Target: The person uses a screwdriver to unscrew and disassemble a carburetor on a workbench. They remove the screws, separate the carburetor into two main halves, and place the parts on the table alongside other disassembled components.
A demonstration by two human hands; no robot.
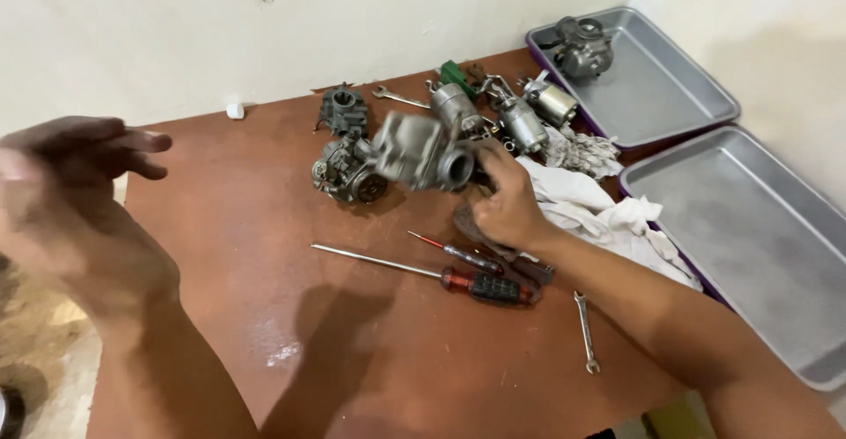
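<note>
Left hand (75,201) raised off table edge, fingers loosely spread, holding nothing. Carburetor (423,151) lifted above brown table (264,254), gripped at right end by right hand (504,205). Looks heavy, rigid metal, maybe oily; best held by solid body. Screwdrivers (458,276), white rag (599,214), trays (749,245) right.

Even indoor light, soft arm shadows on the table (264,227); both hands motion-blurred.
</note>
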